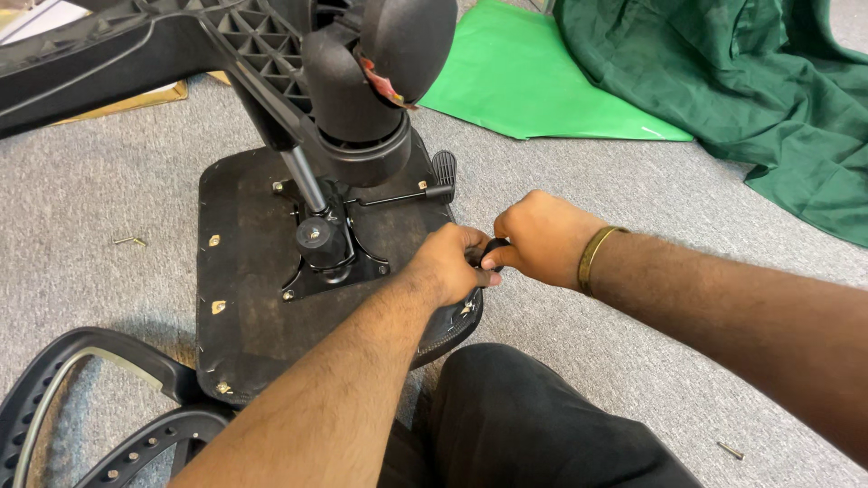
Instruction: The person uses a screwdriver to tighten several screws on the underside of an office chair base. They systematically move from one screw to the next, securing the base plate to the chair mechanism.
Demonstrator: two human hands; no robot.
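Observation:
An upturned office chair seat point(244, 271) lies black underside up on the grey carpet, with its metal mechanism plate point(325, 262) and gas column point(303, 181) rising to the star base point(271, 45). At the seat's right edge, my left hand point(448, 265) and my right hand point(538, 239) meet, both closed around a small black handle point(495, 246), mostly hidden by the fingers. A gold bangle point(595, 256) circles my right wrist. A black lever with a ribbed paddle point(443, 172) sticks out just above the hands.
Black plastic armrests point(81, 398) lie at lower left. Loose screws rest on the carpet at left point(131, 240) and lower right point(731, 449). A bright green sheet point(533, 81) and dark green cloth point(750, 90) lie at the back right. My knee point(524, 425) is below.

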